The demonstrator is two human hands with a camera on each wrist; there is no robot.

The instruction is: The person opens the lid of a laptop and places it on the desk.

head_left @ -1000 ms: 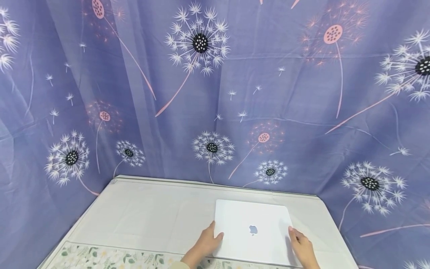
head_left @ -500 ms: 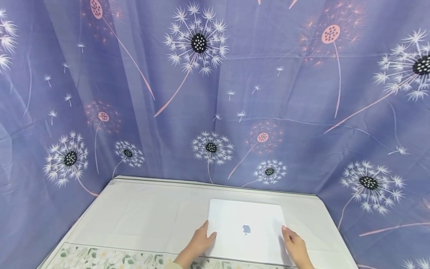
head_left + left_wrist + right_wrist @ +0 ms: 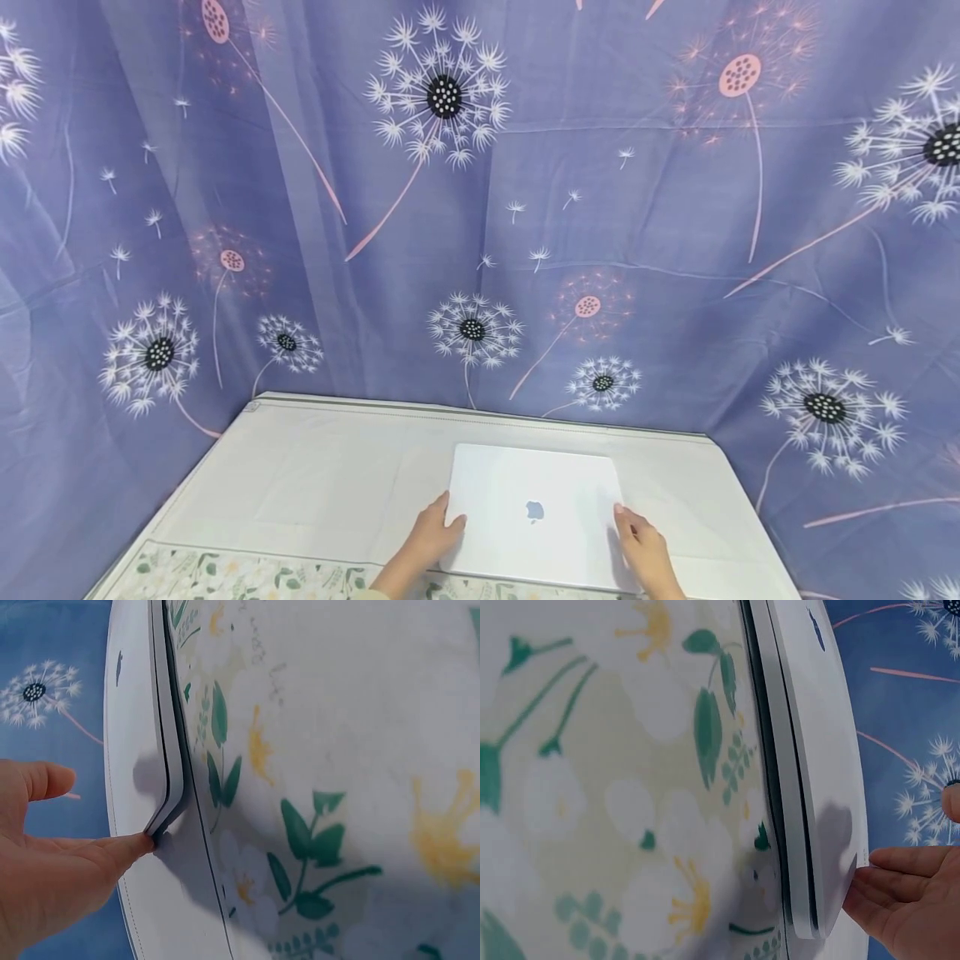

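A closed silver laptop (image 3: 540, 546) with an apple logo lies flat, lid up, on the white table covering. My left hand (image 3: 427, 537) is at its left side. In the left wrist view, that hand's extended fingers (image 3: 112, 853) touch the laptop's side near a front corner, with the thumb raised apart from it. At the opposite side is my right hand (image 3: 647, 554). Its nearly straight fingers (image 3: 896, 874) meet the laptop's side in the right wrist view, and the thumb stands away. Both palms are off the lid.
A floral mat (image 3: 247, 575) runs along the front of the white table (image 3: 322, 475), and the laptop's near edge overlaps it in the head view. Behind and at both sides hangs a blue-purple curtain (image 3: 390, 333) printed with dandelions.
The laptop has slid left across the table, staying flat. Both hands have moved left with it, keeping their places at its sides.
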